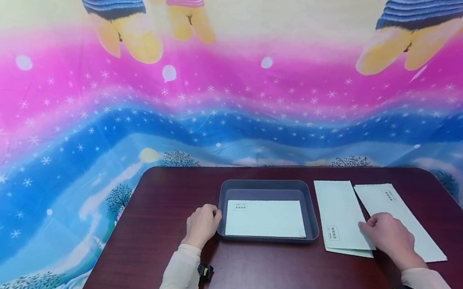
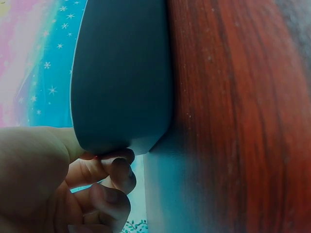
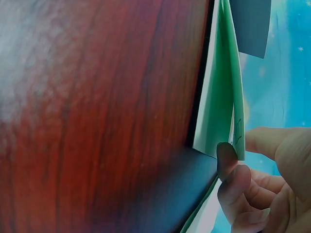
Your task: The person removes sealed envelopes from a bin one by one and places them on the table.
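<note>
A: What is the head view showing?

B: The left hand (image 1: 202, 224) is holding the near-left corner of the grey tray (image 1: 267, 185), where one envelope (image 1: 266, 219) is lying flat. The right hand (image 1: 390, 236) is working at the near-right corner of the upper envelope (image 1: 341, 209), which is lying on the table (image 1: 284, 284) just right of the tray. Further right, more envelopes (image 1: 404, 221) are resting in a slanted group.

A: And the left wrist view?

B: The thumb and curled fingers are gripping the tray's corner, the rest of the fingers bunching below. I'd say this hand is steadying the tray.

A: What is the right wrist view adding?

B: Thumb and fingertip are pinching the upper envelope's edge, narrow, with just paper between them. A gap is opening onto the lower envelope (image 3: 210, 121). Whether the pinch is taking one layer or more, I can't tell.

A: So which step are we seeing?

B: Separating the upper envelope, I'd judge. The next move is calling for a firm pinch and a clean lift, without dragging the lower one along.
</note>
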`<state>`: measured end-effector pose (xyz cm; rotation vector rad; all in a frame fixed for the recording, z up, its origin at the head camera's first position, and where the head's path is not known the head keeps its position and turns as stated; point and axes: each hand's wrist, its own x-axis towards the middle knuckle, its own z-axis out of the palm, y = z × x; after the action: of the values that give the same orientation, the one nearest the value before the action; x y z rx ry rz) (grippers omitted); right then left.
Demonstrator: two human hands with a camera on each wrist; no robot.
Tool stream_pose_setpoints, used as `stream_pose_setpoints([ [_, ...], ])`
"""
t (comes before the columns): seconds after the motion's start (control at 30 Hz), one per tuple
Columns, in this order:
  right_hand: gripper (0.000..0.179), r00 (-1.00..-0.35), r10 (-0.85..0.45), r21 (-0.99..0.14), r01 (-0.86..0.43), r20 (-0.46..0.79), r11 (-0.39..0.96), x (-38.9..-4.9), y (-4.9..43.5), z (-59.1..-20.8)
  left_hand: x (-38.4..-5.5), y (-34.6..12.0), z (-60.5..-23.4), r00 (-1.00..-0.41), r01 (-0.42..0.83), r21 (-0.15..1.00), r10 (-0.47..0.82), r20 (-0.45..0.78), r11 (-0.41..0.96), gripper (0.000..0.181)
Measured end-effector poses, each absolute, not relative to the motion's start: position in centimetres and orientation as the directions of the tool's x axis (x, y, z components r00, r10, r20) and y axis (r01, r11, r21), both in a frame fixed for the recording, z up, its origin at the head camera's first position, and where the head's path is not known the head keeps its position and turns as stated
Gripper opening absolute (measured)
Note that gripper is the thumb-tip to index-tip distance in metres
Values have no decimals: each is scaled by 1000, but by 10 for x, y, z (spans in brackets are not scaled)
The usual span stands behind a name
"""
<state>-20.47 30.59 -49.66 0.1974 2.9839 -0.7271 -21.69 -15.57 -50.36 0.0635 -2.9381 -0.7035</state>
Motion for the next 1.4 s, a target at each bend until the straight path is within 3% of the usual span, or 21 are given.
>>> stream_pose_setpoints([
  [1.0, 32, -989, 85, -393, 127, -124, 911, -206, 303, -493, -216, -156, -504, -992, -9, 466, -66, 106, 885, 48],
  [1.4, 39, -994, 80, -402, 101, -70, 910, -206, 298, -489, -216, -155, -504, -992, -11, 469, -68, 104, 883, 48],
])
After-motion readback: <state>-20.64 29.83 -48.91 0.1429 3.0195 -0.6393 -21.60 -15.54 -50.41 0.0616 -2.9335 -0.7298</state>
